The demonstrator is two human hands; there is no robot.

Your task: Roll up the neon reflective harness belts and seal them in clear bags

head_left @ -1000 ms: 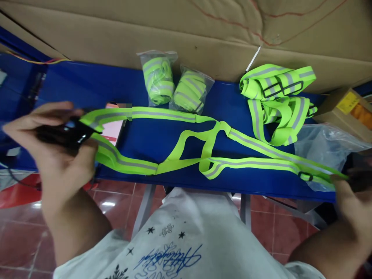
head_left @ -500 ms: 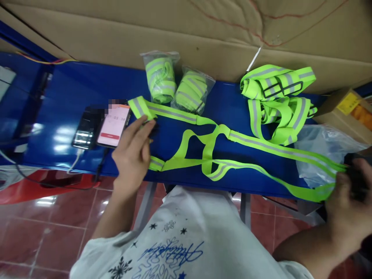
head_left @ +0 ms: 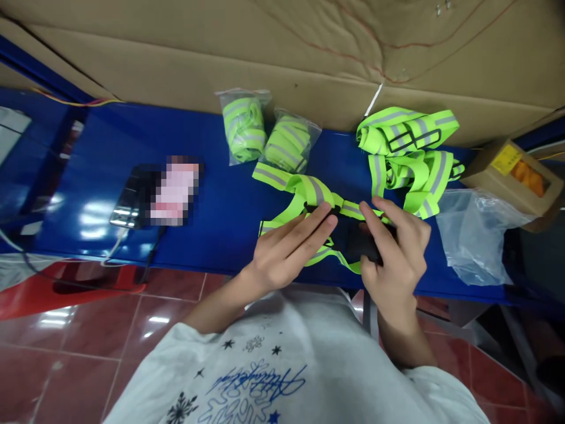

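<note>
A neon yellow-green reflective strap harness (head_left: 314, 187) with grey stripes lies bunched at the middle of the blue table. My left hand (head_left: 289, 250) is closed on it, near a black piece on the strap; the thumb is hidden beneath. Close by on the right, my right hand (head_left: 392, 253) grips the harness's other end, where a dark black part shows under the fingers. Loops of strap hang below and between both hands.
Two clear bags of rolled straps (head_left: 243, 129) stand at the back. Folded harnesses (head_left: 408, 132) are piled right of them. A plastic bag (head_left: 477, 235) and cardboard box (head_left: 512, 176) sit at the right; two phones, one a black phone (head_left: 132, 197), lie left on the blue table (head_left: 101, 141).
My right hand has come in from the far right, and my left hand has moved right, bringing the harness ends close together. The stretched harness is now gathered and folded.
</note>
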